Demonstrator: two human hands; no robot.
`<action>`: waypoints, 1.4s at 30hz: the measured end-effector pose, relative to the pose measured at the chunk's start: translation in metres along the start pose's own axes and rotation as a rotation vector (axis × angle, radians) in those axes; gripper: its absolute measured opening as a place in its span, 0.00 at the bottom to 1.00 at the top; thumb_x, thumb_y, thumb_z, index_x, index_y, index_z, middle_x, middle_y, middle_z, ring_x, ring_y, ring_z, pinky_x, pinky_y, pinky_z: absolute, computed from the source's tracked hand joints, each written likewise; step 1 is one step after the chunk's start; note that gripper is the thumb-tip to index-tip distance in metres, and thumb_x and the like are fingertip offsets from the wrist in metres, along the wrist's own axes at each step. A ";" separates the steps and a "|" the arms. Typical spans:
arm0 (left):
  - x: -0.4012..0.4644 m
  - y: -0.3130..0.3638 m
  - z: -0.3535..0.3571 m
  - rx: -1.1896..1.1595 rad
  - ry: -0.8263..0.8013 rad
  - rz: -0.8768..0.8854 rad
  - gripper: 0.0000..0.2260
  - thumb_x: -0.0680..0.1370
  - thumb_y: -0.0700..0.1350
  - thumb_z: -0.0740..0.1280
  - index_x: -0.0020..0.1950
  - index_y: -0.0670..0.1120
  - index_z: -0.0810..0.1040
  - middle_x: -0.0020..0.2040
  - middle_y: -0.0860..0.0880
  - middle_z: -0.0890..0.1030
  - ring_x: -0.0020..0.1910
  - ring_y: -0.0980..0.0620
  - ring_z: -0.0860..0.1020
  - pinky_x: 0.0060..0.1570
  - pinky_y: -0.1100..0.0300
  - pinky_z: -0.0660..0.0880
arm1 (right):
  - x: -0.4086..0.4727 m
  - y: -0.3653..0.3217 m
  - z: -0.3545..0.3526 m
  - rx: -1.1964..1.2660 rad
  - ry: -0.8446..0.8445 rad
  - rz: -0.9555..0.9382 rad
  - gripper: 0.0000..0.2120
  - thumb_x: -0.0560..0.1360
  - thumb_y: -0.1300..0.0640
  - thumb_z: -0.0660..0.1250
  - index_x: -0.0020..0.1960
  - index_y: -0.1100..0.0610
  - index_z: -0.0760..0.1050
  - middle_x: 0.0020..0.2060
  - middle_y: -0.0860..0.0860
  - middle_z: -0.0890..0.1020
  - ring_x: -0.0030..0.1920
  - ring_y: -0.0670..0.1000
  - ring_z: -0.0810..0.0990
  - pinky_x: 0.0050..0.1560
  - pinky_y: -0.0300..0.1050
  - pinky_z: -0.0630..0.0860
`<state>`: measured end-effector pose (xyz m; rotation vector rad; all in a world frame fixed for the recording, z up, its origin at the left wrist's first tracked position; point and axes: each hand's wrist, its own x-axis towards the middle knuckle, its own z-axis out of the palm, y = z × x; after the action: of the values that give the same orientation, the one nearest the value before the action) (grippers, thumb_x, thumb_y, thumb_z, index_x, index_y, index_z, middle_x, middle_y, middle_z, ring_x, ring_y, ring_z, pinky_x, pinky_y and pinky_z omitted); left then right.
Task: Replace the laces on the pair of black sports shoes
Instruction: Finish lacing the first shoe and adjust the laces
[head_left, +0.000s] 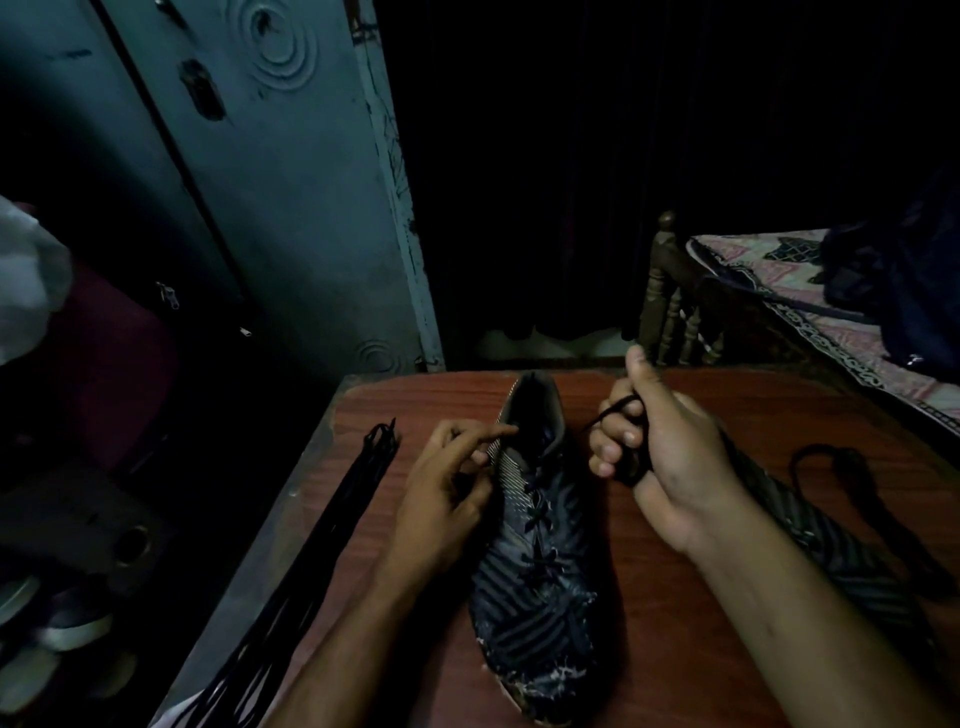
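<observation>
A black sports shoe (537, 587) with grey stripes lies in the middle of the wooden table (670, 639), toe towards me, its black lace threaded through the eyelets. My left hand (447, 488) rests on the shoe's left side near the collar, index finger stretched out to the opening. My right hand (660, 452) grips the lace end (613, 410) of that shoe, pulled up to the right of the collar. The second shoe (841, 551) lies at the right, partly hidden behind my right forearm. A bundle of black laces (332, 525) lies along the table's left edge.
Another loose black lace (841, 467) loops over the second shoe at the right. A blue-grey door (291, 197) stands behind the table. A bed with a patterned cover (800, 291) is at the far right. Pale shoes (57, 623) sit on the floor at the left.
</observation>
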<state>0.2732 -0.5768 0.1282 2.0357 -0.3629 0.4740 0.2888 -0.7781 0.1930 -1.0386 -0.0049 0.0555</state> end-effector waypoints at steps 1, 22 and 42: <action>0.000 0.001 0.000 -0.002 0.015 -0.012 0.25 0.78 0.30 0.66 0.66 0.56 0.79 0.57 0.59 0.77 0.56 0.53 0.77 0.52 0.65 0.76 | 0.002 -0.001 0.002 0.014 0.014 0.006 0.23 0.81 0.43 0.63 0.33 0.54 0.63 0.23 0.49 0.62 0.23 0.50 0.64 0.24 0.42 0.64; 0.002 -0.011 0.003 0.032 0.007 0.067 0.24 0.77 0.30 0.66 0.62 0.57 0.81 0.57 0.62 0.74 0.59 0.57 0.76 0.57 0.73 0.69 | 0.059 0.029 0.063 -0.711 0.010 -0.521 0.11 0.83 0.46 0.57 0.44 0.49 0.69 0.32 0.43 0.70 0.32 0.45 0.69 0.35 0.48 0.68; -0.003 -0.001 0.000 0.031 0.002 0.042 0.17 0.76 0.32 0.65 0.60 0.48 0.81 0.58 0.59 0.73 0.57 0.62 0.75 0.56 0.75 0.69 | 0.031 -0.007 0.024 -1.892 -0.406 -0.529 0.07 0.80 0.51 0.66 0.57 0.46 0.78 0.48 0.48 0.75 0.53 0.50 0.71 0.59 0.47 0.71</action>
<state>0.2713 -0.5766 0.1262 2.0606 -0.4003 0.5102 0.3194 -0.7595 0.2103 -2.8509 -0.8414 -0.2871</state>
